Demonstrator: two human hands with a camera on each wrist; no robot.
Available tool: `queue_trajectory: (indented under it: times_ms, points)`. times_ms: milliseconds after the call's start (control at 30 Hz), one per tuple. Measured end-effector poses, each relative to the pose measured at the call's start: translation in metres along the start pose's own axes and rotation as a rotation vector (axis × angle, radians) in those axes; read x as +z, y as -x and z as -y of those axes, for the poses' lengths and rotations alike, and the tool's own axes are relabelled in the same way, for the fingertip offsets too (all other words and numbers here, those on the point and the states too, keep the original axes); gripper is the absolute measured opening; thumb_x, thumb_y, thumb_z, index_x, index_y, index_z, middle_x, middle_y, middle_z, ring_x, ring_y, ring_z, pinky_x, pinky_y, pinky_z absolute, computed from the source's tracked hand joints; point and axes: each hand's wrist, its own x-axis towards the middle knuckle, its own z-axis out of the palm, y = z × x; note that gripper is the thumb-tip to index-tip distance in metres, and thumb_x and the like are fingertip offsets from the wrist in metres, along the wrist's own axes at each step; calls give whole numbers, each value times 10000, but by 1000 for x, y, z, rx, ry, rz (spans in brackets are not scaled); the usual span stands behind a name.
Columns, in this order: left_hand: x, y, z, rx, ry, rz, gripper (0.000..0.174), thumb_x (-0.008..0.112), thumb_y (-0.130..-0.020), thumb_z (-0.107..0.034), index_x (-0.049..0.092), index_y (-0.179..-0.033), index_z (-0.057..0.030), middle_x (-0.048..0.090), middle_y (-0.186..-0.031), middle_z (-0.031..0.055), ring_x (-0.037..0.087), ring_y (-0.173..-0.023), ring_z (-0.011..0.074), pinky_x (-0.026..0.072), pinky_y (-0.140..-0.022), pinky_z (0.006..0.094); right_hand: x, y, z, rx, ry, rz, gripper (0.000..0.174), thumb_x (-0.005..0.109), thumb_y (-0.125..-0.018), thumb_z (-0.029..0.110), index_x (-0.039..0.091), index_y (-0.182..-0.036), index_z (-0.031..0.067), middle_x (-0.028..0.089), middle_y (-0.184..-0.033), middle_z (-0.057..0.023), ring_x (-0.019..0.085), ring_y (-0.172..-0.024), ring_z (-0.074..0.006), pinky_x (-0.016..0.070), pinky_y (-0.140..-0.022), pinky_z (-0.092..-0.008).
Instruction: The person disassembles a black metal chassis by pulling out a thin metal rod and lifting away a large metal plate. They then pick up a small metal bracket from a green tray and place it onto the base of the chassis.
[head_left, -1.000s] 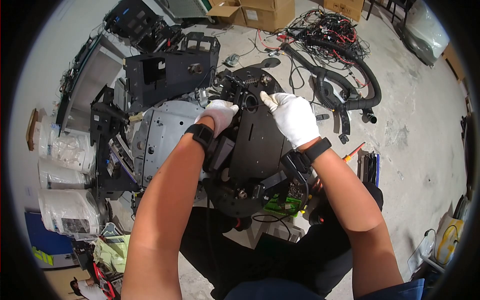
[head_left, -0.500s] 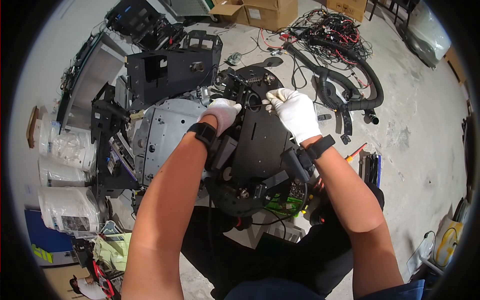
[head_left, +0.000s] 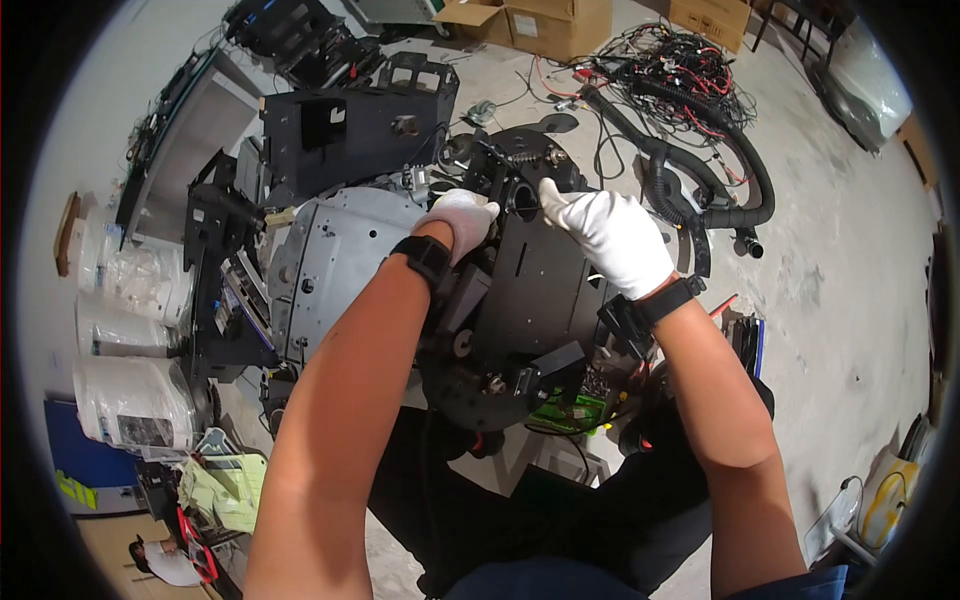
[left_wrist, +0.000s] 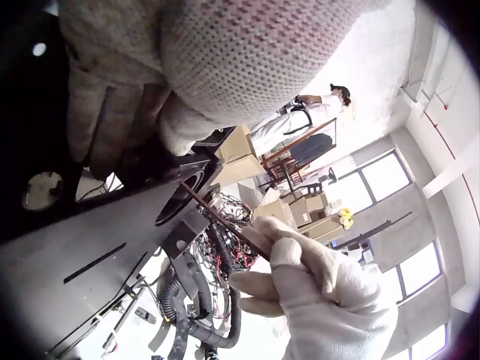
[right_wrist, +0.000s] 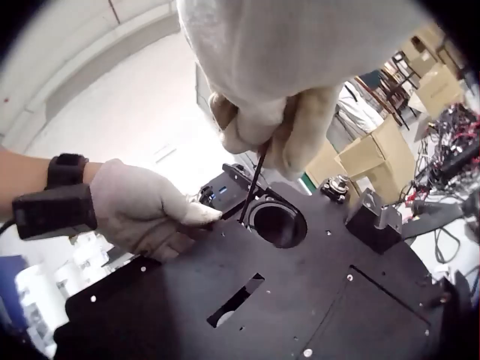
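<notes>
My gloved right hand (head_left: 610,235) pinches a thin dark rod-like tool (right_wrist: 256,182) between thumb and fingers. In the right wrist view its lower end meets the black metal plate (right_wrist: 315,285) beside a round ringed hole (right_wrist: 277,225). My gloved left hand (head_left: 460,220) holds the plate's edge next to that hole. Its thumb side lies by a small black bracket (right_wrist: 225,191), and the other fingers curl down behind the edge, partly hidden. From the left wrist view, the rod (left_wrist: 225,217) slants from the hole to the right fingertips.
A grey metal plate (head_left: 345,255) lies left of the black one, behind it a black housing (head_left: 350,140). Corrugated hose (head_left: 735,215) and tangled cables (head_left: 690,70) lie on the floor at upper right. A green tray (head_left: 570,412) sits near my legs. Another person (left_wrist: 300,116) stands farther off.
My right hand has turned at the wrist, its fingers spreading and then closing again on the tool. The left hand keeps its place on the plate. The head view has shifted slightly.
</notes>
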Motion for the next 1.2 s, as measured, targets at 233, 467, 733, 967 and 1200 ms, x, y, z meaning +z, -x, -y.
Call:
queue_trajectory:
  times_ms: [233,467,733,967,1200]
  points:
    - [3,0,-2,-81,99,3,387,455,-924,-341,639,-1061,-28,633,-1092,184,590,-1019,335,449,-893,375,-8,-14,8,573,-1106,377,248,587,-940,238,683,-901,12,647,-707,-24,550,-636,-70,442,-598,-246]
    - [6,-11,4,12,-114,64,393,481,-917,-347,592,-1160,-59,602,-1169,167,574,-1058,343,445,-907,401,32,1,10,1053,-2259,232,276,574,-933,172,601,-1039,-82,667,-864,-126,673,-762,-167,571,-735,-227]
    - [-3,1,-8,-116,40,60,431,506,-905,-382,592,-1178,-60,587,-1210,171,560,-1099,350,443,-918,408,24,2,-3,1069,-2080,730,498,520,-950,406,636,-958,-78,645,-712,-72,449,-434,-51,313,-346,-185]
    - [1,-5,-3,-88,-15,52,419,454,-929,-381,597,-1166,-66,590,-1202,164,561,-1093,350,442,-922,401,-9,-3,4,629,-1192,520,456,521,-936,451,680,-964,25,629,-595,-65,495,-405,-94,398,-413,-264]
    - [14,-24,10,46,-254,61,321,372,-960,-259,600,-1076,-65,608,-1089,171,582,-1011,342,457,-886,388,14,12,0,209,-457,133,400,540,-925,412,671,-1000,41,663,-678,-93,606,-550,-151,482,-543,-312]
